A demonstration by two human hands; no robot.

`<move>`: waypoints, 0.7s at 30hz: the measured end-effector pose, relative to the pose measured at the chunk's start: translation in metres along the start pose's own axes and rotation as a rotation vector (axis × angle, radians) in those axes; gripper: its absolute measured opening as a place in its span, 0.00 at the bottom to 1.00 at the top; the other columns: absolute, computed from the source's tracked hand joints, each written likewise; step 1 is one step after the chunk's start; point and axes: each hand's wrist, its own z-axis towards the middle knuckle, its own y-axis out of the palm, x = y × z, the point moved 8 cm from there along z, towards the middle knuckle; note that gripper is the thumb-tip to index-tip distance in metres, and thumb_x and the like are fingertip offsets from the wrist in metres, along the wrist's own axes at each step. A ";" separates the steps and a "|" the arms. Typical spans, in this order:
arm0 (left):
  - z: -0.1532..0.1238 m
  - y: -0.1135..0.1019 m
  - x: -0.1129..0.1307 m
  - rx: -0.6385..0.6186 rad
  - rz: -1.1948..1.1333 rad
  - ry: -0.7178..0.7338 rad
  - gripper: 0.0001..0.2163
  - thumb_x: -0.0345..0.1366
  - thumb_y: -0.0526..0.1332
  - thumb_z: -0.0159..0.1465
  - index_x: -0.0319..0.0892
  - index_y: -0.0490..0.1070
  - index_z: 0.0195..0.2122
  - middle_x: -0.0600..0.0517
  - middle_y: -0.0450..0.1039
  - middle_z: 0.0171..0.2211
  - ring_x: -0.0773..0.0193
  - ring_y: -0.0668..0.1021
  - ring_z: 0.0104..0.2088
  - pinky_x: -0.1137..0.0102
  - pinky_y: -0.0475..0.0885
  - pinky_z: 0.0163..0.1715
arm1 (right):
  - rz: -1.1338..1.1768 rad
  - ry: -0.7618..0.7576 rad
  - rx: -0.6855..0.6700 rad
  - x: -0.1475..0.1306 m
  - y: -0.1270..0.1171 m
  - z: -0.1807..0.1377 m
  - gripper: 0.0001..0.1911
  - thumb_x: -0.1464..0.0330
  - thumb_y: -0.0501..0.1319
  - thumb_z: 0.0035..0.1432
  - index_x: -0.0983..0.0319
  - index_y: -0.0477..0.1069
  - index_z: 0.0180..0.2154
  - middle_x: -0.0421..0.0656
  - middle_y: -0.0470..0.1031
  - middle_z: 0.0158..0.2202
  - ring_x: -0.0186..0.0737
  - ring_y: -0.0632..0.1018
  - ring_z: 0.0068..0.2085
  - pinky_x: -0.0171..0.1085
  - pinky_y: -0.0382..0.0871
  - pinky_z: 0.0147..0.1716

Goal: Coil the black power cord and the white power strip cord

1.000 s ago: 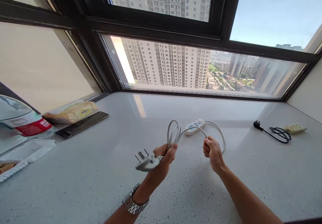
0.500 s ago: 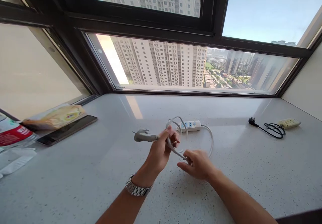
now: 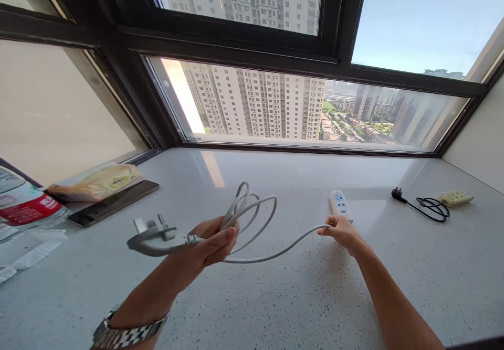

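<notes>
Looped white cord [image 3: 260, 259] is gripped in my left hand [image 3: 214, 242], with several coils rising above the fingers. Its grey-white plug [image 3: 151, 237] sticks out to the left of that hand, prongs upward. My right hand [image 3: 342, 233] pinches the same cord close to the white power strip [image 3: 339, 203]. The strip lies on the speckled countertop, its blue-marked sockets facing up and its near end partly hidden by my fingers. Between the two hands a length of cord sags in a gentle curve. A metal watch [image 3: 129, 331] circles my left wrist.
At left lie a dark phone [image 3: 114, 203], a yellow packet [image 3: 104, 182], a bottle with a red label [image 3: 29, 203] and white tissue [image 3: 29, 250]. On the right rests a cream power strip [image 3: 455, 198] with a black cord and plug [image 3: 398, 193]. Windows border the countertop [image 3: 252, 303].
My hands have moved apart, the left one leftward with the coils and plug, the right one rightward along the cord. The white strip has shifted right and turned to point away from me.
</notes>
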 end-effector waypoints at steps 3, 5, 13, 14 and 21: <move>0.004 0.035 -0.011 -0.130 0.147 -0.011 0.14 0.42 0.61 0.58 0.42 0.61 0.20 0.58 0.51 0.15 0.73 0.52 0.16 0.73 0.47 0.15 | 0.247 0.040 0.013 -0.003 -0.004 -0.004 0.13 0.66 0.64 0.39 0.61 0.60 0.25 0.31 0.56 0.17 0.27 0.53 0.20 0.31 0.46 0.21; 0.010 0.057 -0.015 -0.196 0.251 0.019 0.14 0.41 0.60 0.59 0.41 0.60 0.20 0.57 0.52 0.17 0.71 0.56 0.18 0.73 0.49 0.17 | 0.389 0.057 -0.023 -0.007 -0.002 -0.007 0.12 0.67 0.62 0.38 0.61 0.60 0.26 0.31 0.57 0.18 0.27 0.54 0.20 0.30 0.47 0.20; 0.056 0.096 -0.055 -0.027 0.040 -0.059 0.19 0.49 0.60 0.58 0.42 0.55 0.21 0.60 0.49 0.16 0.74 0.52 0.16 0.75 0.46 0.16 | 0.590 -0.008 0.232 -0.006 -0.001 -0.005 0.11 0.66 0.58 0.36 0.61 0.62 0.28 0.32 0.58 0.18 0.26 0.57 0.18 0.30 0.47 0.19; 0.061 0.097 -0.061 -0.011 -0.076 -0.099 0.20 0.50 0.60 0.58 0.42 0.54 0.21 0.61 0.48 0.15 0.75 0.51 0.16 0.76 0.45 0.15 | 0.598 -0.046 0.273 -0.006 -0.002 -0.005 0.11 0.66 0.58 0.37 0.61 0.63 0.28 0.32 0.57 0.18 0.27 0.56 0.18 0.30 0.47 0.19; 0.070 0.053 -0.076 0.163 -0.593 -0.139 0.18 0.47 0.62 0.58 0.42 0.55 0.23 0.66 0.41 0.12 0.78 0.45 0.12 0.80 0.49 0.12 | 0.527 -0.250 -0.027 -0.020 0.002 -0.011 0.09 0.64 0.60 0.44 0.63 0.67 0.29 0.32 0.55 0.18 0.27 0.55 0.19 0.30 0.47 0.19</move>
